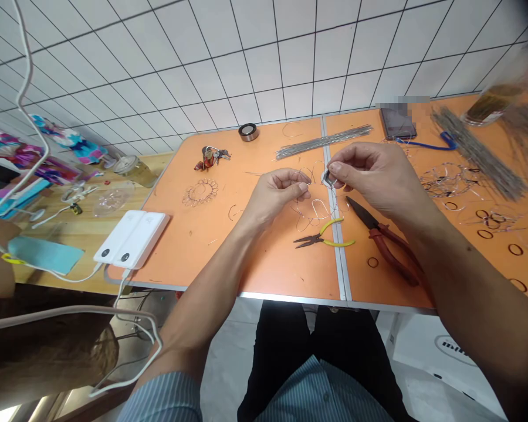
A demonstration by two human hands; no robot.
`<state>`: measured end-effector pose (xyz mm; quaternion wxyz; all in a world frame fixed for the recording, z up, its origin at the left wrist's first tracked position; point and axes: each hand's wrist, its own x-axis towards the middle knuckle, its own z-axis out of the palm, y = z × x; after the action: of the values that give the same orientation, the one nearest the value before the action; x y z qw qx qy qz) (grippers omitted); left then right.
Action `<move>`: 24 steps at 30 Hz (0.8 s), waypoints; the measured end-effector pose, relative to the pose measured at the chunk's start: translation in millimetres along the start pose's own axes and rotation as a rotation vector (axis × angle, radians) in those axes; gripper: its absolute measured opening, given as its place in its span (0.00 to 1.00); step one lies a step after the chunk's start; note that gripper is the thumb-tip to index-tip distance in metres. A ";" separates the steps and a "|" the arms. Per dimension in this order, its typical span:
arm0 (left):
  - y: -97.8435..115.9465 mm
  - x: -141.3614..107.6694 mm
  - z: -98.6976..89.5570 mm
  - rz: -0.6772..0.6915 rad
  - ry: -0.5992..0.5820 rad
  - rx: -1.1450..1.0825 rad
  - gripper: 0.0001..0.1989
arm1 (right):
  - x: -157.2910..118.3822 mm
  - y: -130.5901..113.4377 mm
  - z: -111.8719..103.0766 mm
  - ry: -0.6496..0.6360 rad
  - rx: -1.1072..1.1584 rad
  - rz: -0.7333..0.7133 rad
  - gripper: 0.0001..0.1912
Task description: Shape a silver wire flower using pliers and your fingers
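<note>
Over the orange table [215, 246], my left hand [277, 193] is closed in a pinch on a thin wire [308, 179], which bends into a loop by the fingertips. Just to its right, my right hand [369, 173] pinches a small dark piece with a shiny silver edge [328, 178]; its kind is hard to make out. Beneath the hands lie thin curled wires [320, 209] and small yellow-handled pliers [323, 237]. Larger red-handled pliers [381, 237] rest under my right forearm.
A looped wire ring [200, 192], keys [211, 155] and a tape roll [249, 132] lie to the left. Straight wires [323, 142], a phone [397, 123], a wire bundle [479, 152] and tangled wire [451, 179] are behind and right. White power banks [132, 237] trail cables.
</note>
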<state>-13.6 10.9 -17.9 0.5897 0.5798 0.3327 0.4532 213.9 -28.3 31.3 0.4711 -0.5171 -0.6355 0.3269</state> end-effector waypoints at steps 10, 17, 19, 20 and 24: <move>-0.6 -0.9 -2.5 0.023 -0.004 -0.012 0.11 | -2.3 -3.9 -3.4 0.016 -0.019 0.032 0.08; 2.0 -0.7 -0.7 0.008 0.007 -0.051 0.10 | -0.5 -0.4 -4.4 0.028 0.002 0.025 0.07; 4.0 -0.9 -0.5 -0.012 0.011 -0.051 0.10 | -0.4 -0.2 -4.3 0.038 -0.007 0.026 0.07; 5.2 -1.1 -0.7 -0.022 0.012 -0.054 0.10 | -0.3 -0.2 -4.2 0.042 -0.014 0.022 0.07; 9.6 -1.6 -2.0 -0.067 0.001 -0.082 0.11 | 0.6 -1.9 -2.8 0.064 -0.028 -0.005 0.09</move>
<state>-17.4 9.3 -8.8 0.6278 0.5434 0.3333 0.4466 215.9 -28.5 34.1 0.4845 -0.5323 -0.6259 0.3003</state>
